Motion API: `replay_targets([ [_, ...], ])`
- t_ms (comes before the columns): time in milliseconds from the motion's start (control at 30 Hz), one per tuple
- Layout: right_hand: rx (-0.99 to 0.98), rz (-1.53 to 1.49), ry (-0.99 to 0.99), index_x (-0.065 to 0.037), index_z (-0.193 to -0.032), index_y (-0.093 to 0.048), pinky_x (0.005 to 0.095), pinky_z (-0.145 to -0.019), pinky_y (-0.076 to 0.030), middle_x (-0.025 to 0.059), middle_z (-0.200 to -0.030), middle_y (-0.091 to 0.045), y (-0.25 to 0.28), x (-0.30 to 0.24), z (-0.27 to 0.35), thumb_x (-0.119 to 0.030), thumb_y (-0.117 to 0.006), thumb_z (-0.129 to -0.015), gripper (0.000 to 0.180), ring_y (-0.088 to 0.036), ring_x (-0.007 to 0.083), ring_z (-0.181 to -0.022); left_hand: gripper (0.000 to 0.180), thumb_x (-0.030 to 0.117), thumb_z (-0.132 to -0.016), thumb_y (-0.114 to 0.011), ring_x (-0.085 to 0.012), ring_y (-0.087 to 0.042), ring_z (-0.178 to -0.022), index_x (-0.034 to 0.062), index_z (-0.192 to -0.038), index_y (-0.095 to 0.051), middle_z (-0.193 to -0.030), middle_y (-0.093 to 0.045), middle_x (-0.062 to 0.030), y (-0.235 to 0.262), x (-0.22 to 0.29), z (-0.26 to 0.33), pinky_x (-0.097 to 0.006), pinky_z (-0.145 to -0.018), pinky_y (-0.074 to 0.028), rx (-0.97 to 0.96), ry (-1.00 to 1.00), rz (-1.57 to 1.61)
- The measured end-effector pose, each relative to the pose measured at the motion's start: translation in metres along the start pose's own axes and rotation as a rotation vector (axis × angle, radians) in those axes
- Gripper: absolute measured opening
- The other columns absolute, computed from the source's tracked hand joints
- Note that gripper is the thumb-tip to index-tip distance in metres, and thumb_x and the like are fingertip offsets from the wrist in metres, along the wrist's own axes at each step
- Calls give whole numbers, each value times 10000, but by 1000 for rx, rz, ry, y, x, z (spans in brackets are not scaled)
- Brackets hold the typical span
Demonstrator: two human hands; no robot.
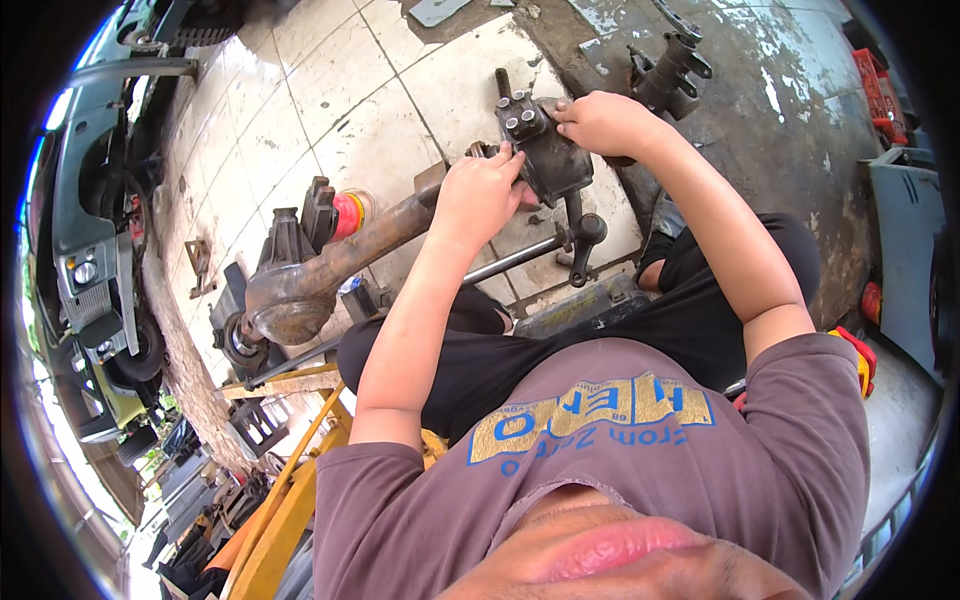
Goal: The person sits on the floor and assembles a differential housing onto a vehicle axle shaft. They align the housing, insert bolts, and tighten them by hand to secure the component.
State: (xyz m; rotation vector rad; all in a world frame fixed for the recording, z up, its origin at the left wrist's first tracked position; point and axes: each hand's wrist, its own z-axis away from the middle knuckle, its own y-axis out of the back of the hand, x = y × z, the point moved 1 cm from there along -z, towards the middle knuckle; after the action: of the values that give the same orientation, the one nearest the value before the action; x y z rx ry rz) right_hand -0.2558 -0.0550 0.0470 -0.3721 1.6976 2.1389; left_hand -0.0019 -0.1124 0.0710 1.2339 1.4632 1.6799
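Note:
A long rusty axle housing [393, 222] lies across the tiles in front of me, with a round bulging differential section [290, 300] on its left. At its right end sits a dark, greasy steering knuckle [556, 163], several bolt heads showing on its top plate. My left hand [480, 190] grips the near left side of the knuckle, fingers bent against its edge. On the right, my right hand [605, 125] has its fingers curled over the knuckle's far right edge. Their undersides are hidden. Below the knuckle, a steel rod [515, 258] runs to a ball-jointed arm [586, 235].
Another dark metal casting [668, 80] stands on the worn floor, far right. A red and yellow round container [350, 213] is behind the axle. At left are a yellow metal frame [290, 490] and a parked vehicle [90, 260]. A red crate [878, 95] sits far right.

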Motion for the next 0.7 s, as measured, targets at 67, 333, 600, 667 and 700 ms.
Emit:
replay_targets([
  [67,97,-22,-30,-125,-1357,-754,503,-1049,-579,175,-1348,-749,-13,-4,3,-338,-568,-1058,411,-734,385,-1187,465,277,-871,-810,-311,-778,-1002,53,-1276,-768,-1313,-773,-173,-3,0,0,-434,-954,-580,14,-15,-11],
  [333,25,59,-20,-103,-1312,-769,497,-1040,-580,151,-1413,-723,-2,-19,6,-322,-557,-1070,389,-735,380,-1186,524,288,-878,-808,-305,-780,-1014,46,-1336,-732,-1369,-748,-183,-1,3,0,-426,-955,-578,-22,-4,-49],
  [600,-312,101,-121,-95,-1366,-732,513,-1022,-582,171,-1336,-751,45,-33,10,-346,-555,-1069,427,-740,381,-1156,486,258,-892,-805,-328,-766,-975,38,-1319,-733,-1351,-753,-164,-3,2,0,-446,-912,-593,18,-14,-34],
  [667,-156,50,-64,-88,-1364,-731,514,-1017,-585,172,-1327,-754,28,-29,12,-340,-554,-1063,430,-739,384,-1154,472,247,-881,-802,-330,-765,-964,34,-1298,-741,-1326,-762,-168,-4,3,2,-449,-898,-595,39,-10,-32],
  [700,-65,31,-31,-85,-1363,-730,515,-1014,-586,172,-1323,-755,17,-21,11,-337,-553,-1060,432,-739,386,-1153,462,243,-876,-800,-332,-765,-960,34,-1284,-746,-1314,-766,-170,-4,3,0,-451,-889,-596,26,-10,-12],
])
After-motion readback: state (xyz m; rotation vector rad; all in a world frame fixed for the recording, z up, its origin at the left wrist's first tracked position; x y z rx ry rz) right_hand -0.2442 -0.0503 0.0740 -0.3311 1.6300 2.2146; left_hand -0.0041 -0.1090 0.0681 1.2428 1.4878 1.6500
